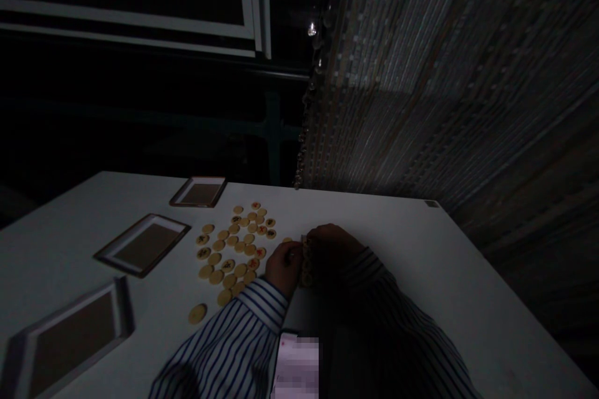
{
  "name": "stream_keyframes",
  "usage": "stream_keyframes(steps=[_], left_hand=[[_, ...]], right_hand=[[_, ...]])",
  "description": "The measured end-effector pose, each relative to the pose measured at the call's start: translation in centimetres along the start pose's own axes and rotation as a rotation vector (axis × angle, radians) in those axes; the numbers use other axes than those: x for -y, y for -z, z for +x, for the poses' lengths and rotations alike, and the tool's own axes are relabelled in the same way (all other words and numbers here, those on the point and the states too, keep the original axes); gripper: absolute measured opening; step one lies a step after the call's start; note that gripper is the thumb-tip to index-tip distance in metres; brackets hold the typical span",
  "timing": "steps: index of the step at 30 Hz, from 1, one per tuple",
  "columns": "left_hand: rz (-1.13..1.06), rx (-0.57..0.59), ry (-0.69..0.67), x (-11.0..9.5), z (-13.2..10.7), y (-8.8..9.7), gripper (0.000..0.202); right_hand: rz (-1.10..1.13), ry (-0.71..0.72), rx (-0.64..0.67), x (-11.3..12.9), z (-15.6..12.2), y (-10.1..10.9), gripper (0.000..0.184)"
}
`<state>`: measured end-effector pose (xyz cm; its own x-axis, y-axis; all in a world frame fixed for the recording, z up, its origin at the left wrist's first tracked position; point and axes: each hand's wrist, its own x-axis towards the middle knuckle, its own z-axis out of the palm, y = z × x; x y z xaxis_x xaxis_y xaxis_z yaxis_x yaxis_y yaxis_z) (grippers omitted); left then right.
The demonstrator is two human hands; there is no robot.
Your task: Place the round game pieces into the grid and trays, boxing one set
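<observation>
Several round tan game discs (234, 246) with red or black marks lie spread on the white table (421, 274). My left hand (283, 267) is closed, pinching one end of a short stack of discs (306, 262) held sideways. My right hand (334, 243) is curled over the other end of that stack, in shadow. Both arms wear blue-striped white sleeves. One disc (197, 313) lies alone near the front.
Three shallow rectangular trays sit along the left of the table: one at the back (199, 191), one in the middle (143, 244), one at the front (70, 336). A beaded curtain (444, 75) hangs at right. The room is dark.
</observation>
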<state>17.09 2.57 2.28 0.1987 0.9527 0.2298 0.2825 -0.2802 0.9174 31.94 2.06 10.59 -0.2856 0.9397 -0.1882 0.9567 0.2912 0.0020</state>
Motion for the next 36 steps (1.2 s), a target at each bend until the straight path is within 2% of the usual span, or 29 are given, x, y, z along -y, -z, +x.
stream_keyframes(steps=[9,18,28,36], left_hand=[[0.041,0.001,-0.010,-0.21,0.06,0.06,0.019],[-0.011,-0.011,0.015,-0.38,-0.05,0.10,0.018],[0.021,-0.019,-0.028,-0.12,0.04,0.03,0.018],[-0.002,-0.002,0.005,-0.44,-0.02,0.21,0.019]], right_hand=[[-0.019,0.014,-0.049,0.18,-0.15,-0.26,0.025],[-0.003,0.010,-0.003,0.23,-0.04,0.02,0.024],[0.007,-0.004,-0.002,0.09,0.00,-0.17,0.025],[0.054,-0.010,-0.054,-0.60,-0.15,-0.39,0.027]])
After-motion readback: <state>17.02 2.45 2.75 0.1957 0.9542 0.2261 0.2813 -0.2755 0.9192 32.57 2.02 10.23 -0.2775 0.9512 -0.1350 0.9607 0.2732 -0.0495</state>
